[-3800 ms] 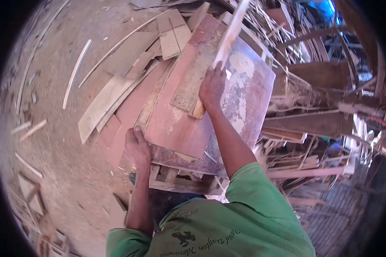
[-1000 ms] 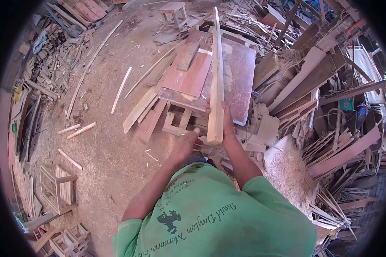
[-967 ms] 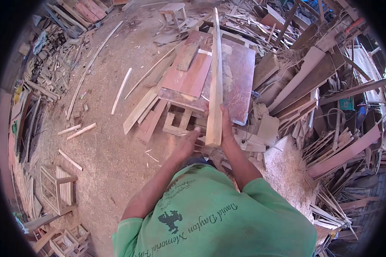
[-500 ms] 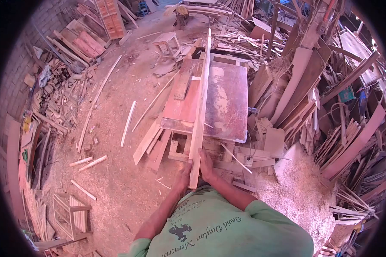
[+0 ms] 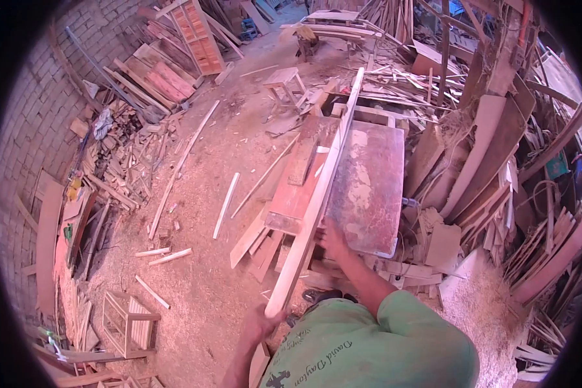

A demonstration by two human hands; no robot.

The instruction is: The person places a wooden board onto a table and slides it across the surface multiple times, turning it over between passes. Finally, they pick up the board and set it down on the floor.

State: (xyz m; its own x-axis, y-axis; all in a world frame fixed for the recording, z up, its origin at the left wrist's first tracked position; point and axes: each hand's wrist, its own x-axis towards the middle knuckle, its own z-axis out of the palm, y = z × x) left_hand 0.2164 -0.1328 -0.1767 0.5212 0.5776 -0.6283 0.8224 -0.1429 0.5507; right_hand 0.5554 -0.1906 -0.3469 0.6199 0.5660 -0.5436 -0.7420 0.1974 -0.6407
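A long pale wooden board point(image 5: 318, 200) runs from near my body up across the workbench point(image 5: 367, 187), whose worn reddish top lies to the board's right. My left hand point(image 5: 263, 323) is wrapped round the board's near end. Beside the board's right side, at the bench's near edge, is my right hand point(image 5: 332, 239); it is somewhat blurred, and its fingers are apart next to the board. A short dark plank point(image 5: 305, 158) lies on the red panel point(image 5: 292, 202) to the left of the board.
Wood scraps point(image 5: 126, 174) are heaped along the brick wall at left. A small wooden frame point(image 5: 128, 323) stands at lower left. Loose strips point(image 5: 226, 205) lie on the sawdust floor. Planks point(image 5: 478, 155) lean at right, and a stool point(image 5: 284, 84) stands beyond the bench.
The board's near end has swung left and now tilts more. My left hand has moved down and left with it. My right hand has come off the near end and moved forward along the board.
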